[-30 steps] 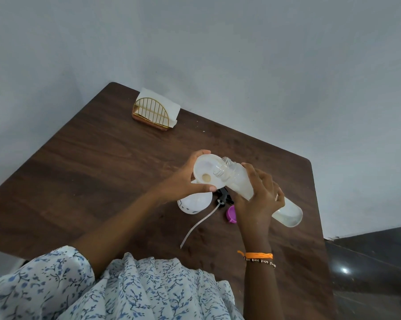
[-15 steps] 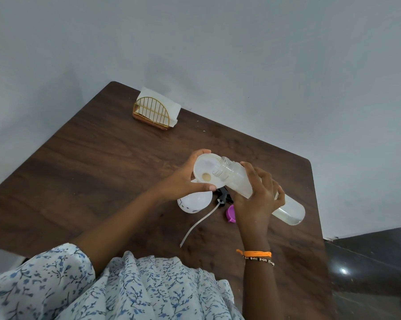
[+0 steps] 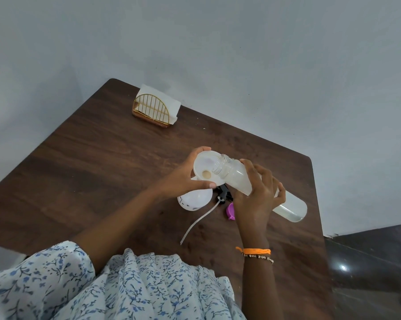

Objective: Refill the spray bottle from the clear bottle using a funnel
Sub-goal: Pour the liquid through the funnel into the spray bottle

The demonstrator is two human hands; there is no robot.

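- Wooden table (image 3: 102, 169) is bearing a napkin holder (image 3: 152, 110) at its far left.
- Left hand (image 3: 183, 176) is gripping the funnel (image 3: 206, 168) atop the spray bottle (image 3: 194, 199).
- Right hand (image 3: 257, 197) is clasping the clear bottle (image 3: 291, 206), tilted, mouth inside the funnel.

The clear bottle (image 3: 259, 185) has dropped at its base, its mouth now lifted over the funnel (image 3: 206, 168).

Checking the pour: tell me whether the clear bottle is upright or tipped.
Tipped. The right hand holds the clear bottle nearly on its side, its uncapped mouth over the funnel.
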